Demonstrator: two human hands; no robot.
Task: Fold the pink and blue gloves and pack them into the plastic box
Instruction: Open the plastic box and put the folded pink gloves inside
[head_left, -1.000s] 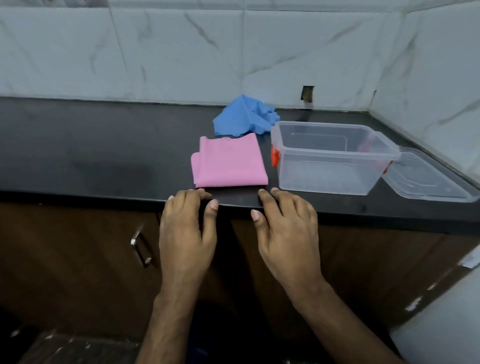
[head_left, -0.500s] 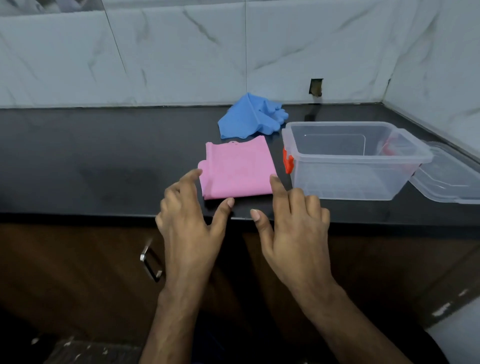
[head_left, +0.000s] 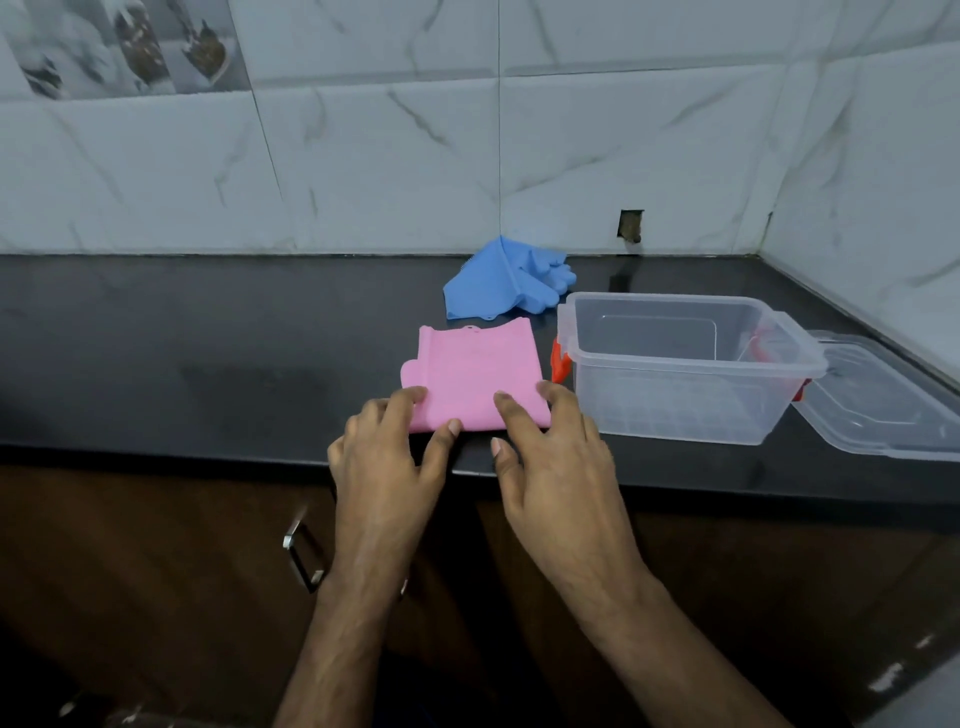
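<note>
The folded pink glove (head_left: 475, 371) lies flat on the black counter (head_left: 208, 353), just left of the box. My left hand (head_left: 387, 457) has its fingers on the glove's near left corner, with the thumb at the near edge. My right hand (head_left: 550, 457) has its fingers on the near right corner, and its thumb sits just below the edge. The blue glove (head_left: 501, 280) lies crumpled farther back by the wall. The clear plastic box (head_left: 685, 410) with orange latches stands open and empty at the right.
The box's clear lid (head_left: 883, 410) lies on the counter right of the box, near the corner of the tiled walls. Brown cabinet doors with a metal handle (head_left: 301, 561) run below the counter edge.
Both hands have moved forward from the counter's front edge onto the near edge of the pink glove. The gloves, box and lid have stayed in place.
</note>
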